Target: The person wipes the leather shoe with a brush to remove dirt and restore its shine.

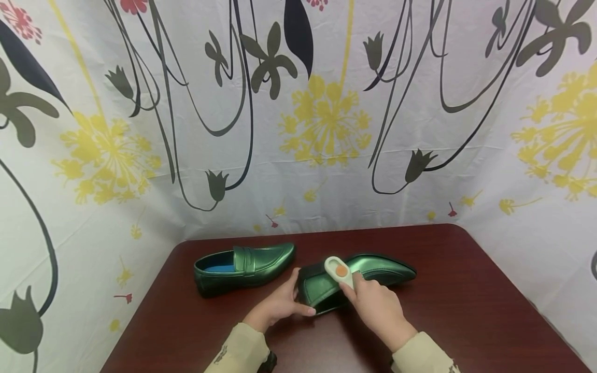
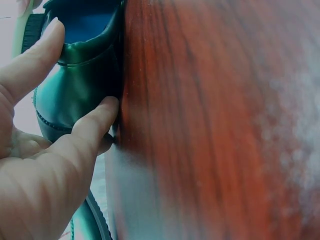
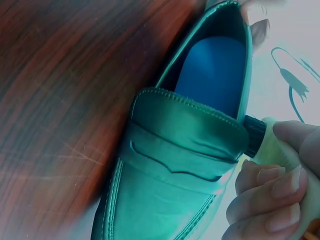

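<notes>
A right hand (image 3: 272, 195) grips the pale handle (image 3: 274, 144) of a brush, its dark bristles (image 3: 255, 136) against the side of a green loafer (image 3: 160, 200), close by the shoe's opening. A blue insole (image 3: 210, 75) shows inside, and a slotted strap (image 3: 172, 155) crosses the upper. Fingertips of the left hand (image 3: 256, 12) touch the heel end. Wood-grained tabletop (image 3: 60, 90) lies alongside; a printed flower (image 3: 294, 82) marks the pale backdrop (image 3: 280, 37).
</notes>
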A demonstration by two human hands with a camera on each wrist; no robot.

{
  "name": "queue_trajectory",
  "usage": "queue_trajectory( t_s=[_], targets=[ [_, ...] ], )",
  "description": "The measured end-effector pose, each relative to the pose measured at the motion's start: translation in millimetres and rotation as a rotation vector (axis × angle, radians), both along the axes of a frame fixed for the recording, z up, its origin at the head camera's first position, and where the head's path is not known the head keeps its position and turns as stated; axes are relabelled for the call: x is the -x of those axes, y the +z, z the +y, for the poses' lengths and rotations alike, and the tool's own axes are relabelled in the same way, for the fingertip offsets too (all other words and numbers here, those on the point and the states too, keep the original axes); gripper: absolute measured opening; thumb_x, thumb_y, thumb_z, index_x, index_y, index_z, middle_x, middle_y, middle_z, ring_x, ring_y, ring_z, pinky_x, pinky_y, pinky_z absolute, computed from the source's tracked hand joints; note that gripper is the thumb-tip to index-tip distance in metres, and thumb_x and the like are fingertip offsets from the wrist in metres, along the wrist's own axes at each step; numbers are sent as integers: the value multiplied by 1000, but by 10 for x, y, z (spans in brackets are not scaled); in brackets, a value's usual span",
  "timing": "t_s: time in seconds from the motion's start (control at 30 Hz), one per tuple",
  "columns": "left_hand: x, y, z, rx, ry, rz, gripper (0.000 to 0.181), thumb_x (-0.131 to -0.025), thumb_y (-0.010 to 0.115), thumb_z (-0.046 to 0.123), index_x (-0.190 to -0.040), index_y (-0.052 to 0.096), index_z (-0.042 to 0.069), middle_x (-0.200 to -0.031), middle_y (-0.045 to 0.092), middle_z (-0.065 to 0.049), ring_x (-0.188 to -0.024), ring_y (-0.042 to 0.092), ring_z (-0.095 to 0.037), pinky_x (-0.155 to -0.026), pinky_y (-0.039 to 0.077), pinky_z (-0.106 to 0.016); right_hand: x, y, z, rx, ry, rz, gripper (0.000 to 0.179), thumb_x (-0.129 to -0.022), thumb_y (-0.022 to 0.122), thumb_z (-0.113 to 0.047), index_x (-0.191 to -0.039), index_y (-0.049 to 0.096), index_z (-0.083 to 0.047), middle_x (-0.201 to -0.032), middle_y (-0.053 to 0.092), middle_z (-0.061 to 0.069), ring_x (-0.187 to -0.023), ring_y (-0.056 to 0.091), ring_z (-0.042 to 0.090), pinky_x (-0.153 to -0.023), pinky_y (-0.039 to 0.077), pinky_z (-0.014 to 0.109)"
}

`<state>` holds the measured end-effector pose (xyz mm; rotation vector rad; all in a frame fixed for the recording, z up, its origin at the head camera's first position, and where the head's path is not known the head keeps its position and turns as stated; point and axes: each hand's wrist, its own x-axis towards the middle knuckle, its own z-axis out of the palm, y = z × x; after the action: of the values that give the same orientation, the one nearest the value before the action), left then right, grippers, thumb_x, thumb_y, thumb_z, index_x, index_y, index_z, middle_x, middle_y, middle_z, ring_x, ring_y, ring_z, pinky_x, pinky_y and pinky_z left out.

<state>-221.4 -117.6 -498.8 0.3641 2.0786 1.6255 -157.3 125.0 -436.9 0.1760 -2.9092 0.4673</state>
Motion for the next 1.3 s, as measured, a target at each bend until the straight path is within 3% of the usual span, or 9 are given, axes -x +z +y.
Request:
queue_trajectory(
  t_s=[0.67, 0.97, 1.3],
  targets=[
    [-4, 47, -6, 38, -9, -6, 126, -79, 87, 11, -163, -7, 10, -171, -8, -13, -156, 11, -39, -118, 36, -48, 17, 32, 125, 27, -9, -12, 38, -102, 58, -42, -111, 61, -5, -57, 49, 1, -43, 44, 16, -39, 32, 31],
    [8, 13, 1, 22, -6, -1, 126, -79, 87, 10, -163, -6, 10, -171, -4, -13, -156, 12, -38, -118, 35, -49, 15, 31, 185, 4, -25, 29, 36, -101, 59, -43, -96, 56, -7, -54, 45, 2, -41, 42, 18, -38, 30, 32],
    [-13, 26, 4, 18, -11, -4, 125, -79, 87, 10, -163, -6, 10, -171, -4, -12, -156, 11, -37, -118, 34, -49, 6, 14, 256, 3, -55, 30, 38, -102, 57, -45, -99, 55, -8, -55, 49, 6, -42, 44, 22, -38, 32, 36]
  ],
)
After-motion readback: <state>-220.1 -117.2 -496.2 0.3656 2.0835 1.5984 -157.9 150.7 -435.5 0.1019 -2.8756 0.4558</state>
